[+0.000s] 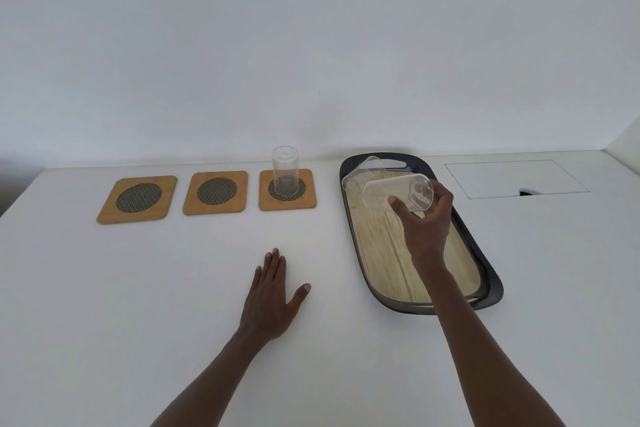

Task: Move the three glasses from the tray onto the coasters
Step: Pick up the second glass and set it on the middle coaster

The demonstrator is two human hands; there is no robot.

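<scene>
Three wooden coasters with dark mesh centres lie in a row: left coaster [138, 199], middle coaster [215, 192], right coaster [309, 198]. A clear glass [285, 166] stands upside down on the right coaster. My right hand [427, 224] is shut on a second clear glass [384, 192], held tilted on its side above the far end of the tray [483, 253]. A third glass [369, 170] lies tilted at the tray's far end, partly behind the held one. My left hand [273, 291] rests flat on the table, fingers apart, holding nothing.
The tray has a dark rim and a pale wood-grain floor. To its right is a rectangular hatch outline [516, 178] in the white tabletop with a small dark notch. A white wall rises behind the table.
</scene>
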